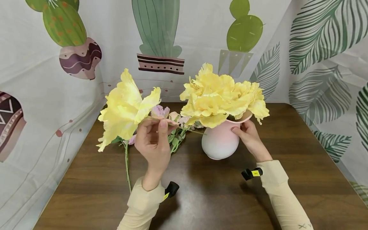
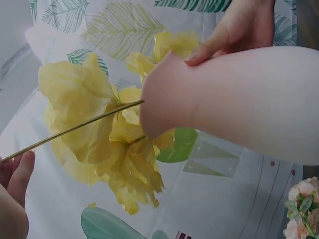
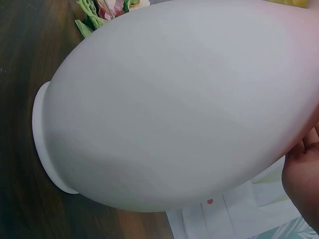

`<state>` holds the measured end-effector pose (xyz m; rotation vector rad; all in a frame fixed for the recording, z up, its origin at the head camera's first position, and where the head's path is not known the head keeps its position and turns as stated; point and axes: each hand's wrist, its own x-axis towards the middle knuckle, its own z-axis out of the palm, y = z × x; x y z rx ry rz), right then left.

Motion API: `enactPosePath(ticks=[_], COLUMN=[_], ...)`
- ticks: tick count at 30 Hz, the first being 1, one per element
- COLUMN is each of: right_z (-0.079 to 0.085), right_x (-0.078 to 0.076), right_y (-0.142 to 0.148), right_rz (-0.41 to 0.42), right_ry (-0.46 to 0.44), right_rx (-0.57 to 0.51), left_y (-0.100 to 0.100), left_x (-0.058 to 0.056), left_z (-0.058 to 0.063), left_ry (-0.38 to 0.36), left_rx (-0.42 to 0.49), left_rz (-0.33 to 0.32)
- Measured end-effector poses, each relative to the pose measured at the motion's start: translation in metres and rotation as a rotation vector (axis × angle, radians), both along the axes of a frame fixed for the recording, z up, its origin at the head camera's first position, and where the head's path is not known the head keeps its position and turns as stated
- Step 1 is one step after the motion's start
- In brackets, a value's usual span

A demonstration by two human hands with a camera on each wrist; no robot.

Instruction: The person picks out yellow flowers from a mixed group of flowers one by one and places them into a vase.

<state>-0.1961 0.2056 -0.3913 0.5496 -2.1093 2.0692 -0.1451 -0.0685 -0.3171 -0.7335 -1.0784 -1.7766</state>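
My left hand (image 1: 153, 143) pinches the thin green stem (image 2: 75, 128) of a large yellow artificial flower (image 1: 125, 110). The bloom hangs out to the left of the hand, and the stem points right, its end overlapping the vase rim in the left wrist view. A vase (image 1: 219, 142), pink at the neck and fading to white below, leans slightly on the dark table. Around its neck, my right hand (image 1: 250, 139) grips from the right side, thumb in front. Several yellow flowers (image 1: 218, 97) fill the vase mouth, their petals spreading over the rim.
Behind the left hand lie pink and lilac flowers (image 1: 160, 111) with leafy green stems (image 1: 176, 140). Another green stem (image 1: 127, 166) runs toward the front left of the wooden table (image 1: 207, 198). A cloth printed with cacti and leaves (image 1: 115, 19) hangs behind the table.
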Motion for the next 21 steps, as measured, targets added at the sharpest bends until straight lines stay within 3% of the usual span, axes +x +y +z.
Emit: enactPosePath(ticks=[6, 21], right_z=[0.000, 0.003], right_x=[0.001, 0.001], right_y=[0.000, -0.001], right_rz=[-0.021, -0.029], right_ry=[-0.003, -0.004], right_rx=[0.024, 0.010], left_y=[0.006, 0.018], left_x=[0.004, 0.011], left_z=[0.004, 0.012], left_ry=[-0.027, -0.089], left_rx=[0.011, -0.012], left_rz=[0.013, -0.087])
